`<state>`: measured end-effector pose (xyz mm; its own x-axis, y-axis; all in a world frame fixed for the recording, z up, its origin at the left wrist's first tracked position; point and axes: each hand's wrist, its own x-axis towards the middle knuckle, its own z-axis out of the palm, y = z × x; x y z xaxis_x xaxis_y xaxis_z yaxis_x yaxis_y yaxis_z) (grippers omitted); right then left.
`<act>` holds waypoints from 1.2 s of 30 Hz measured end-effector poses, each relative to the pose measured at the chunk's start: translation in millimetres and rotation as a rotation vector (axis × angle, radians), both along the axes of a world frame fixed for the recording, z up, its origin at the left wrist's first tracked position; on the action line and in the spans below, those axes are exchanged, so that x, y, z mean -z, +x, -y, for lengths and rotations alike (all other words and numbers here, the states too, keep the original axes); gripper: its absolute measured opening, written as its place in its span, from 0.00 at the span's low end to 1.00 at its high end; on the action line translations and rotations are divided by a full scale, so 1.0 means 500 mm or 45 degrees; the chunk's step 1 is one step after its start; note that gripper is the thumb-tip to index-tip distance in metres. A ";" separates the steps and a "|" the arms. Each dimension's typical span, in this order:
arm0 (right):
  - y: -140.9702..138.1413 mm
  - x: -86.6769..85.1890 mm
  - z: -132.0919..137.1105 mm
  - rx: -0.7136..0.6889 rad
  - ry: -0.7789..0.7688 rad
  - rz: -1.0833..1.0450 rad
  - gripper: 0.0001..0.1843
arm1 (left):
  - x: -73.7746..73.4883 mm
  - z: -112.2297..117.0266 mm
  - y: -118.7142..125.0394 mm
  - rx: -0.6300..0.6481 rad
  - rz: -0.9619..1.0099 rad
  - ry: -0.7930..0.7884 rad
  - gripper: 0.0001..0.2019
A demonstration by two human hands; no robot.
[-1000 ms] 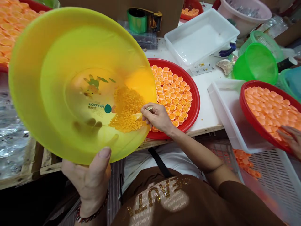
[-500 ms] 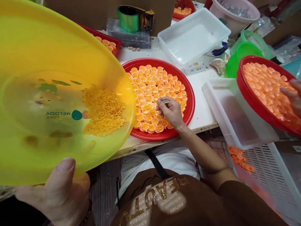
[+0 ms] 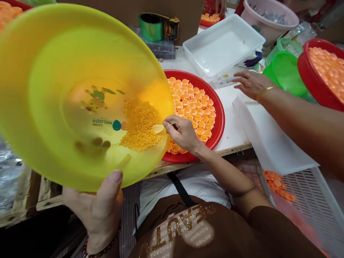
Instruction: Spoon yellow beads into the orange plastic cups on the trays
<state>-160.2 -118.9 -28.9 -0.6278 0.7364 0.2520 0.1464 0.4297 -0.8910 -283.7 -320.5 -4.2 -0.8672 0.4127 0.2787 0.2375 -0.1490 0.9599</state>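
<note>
My left hand (image 3: 100, 208) grips the rim of a big yellow basin (image 3: 51, 71), thumb inside and fingers underneath, holding it tilted. Small yellow pellets (image 3: 142, 122) lie heaped at the basin's right side. Pinched in my right hand (image 3: 184, 133) is a pale spoon (image 3: 158, 128), its bowl at the edge of the pellet heap. Below and behind that hand is a round red tray (image 3: 220, 125) of small orange cups (image 3: 192, 98). The front cups hold yellow pellets, while the rear ones look unfilled. The basin hides the tray's left part.
Another person's hand (image 3: 248, 84) reaches in from the right. A white bin (image 3: 223, 43), a green basket (image 3: 287, 73) and a red basin (image 3: 303, 71) of orange pieces stand beyond. A translucent bin (image 3: 279, 143) overhangs the table edge. Green tape (image 3: 151, 28) sits at the back.
The yellow basin has moved right, over part of the red tray. My right hand has brought the spoon from the cups to the pellets. The other person's hand now reaches across the table.
</note>
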 end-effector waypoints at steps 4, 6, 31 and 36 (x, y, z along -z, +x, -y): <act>-0.035 0.007 0.010 -0.045 -0.699 -0.045 0.12 | -0.002 0.000 0.003 0.023 0.087 0.053 0.18; -0.032 0.009 0.004 -0.048 -0.884 -0.138 0.15 | -0.003 0.000 0.003 0.015 0.100 0.035 0.16; 0.025 -0.001 -0.042 -0.017 0.476 -0.127 0.08 | 0.005 -0.015 -0.001 -0.072 -0.079 0.088 0.22; -0.033 0.005 -0.002 -0.122 -0.391 0.049 0.10 | 0.001 0.000 0.014 -0.081 0.102 -0.051 0.22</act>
<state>-176.5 -117.7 -31.7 -0.7029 0.7113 0.0024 0.1540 0.1554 -0.9758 -276.5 -320.4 -4.5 -0.9107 0.3657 0.1920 0.1679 -0.0970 0.9810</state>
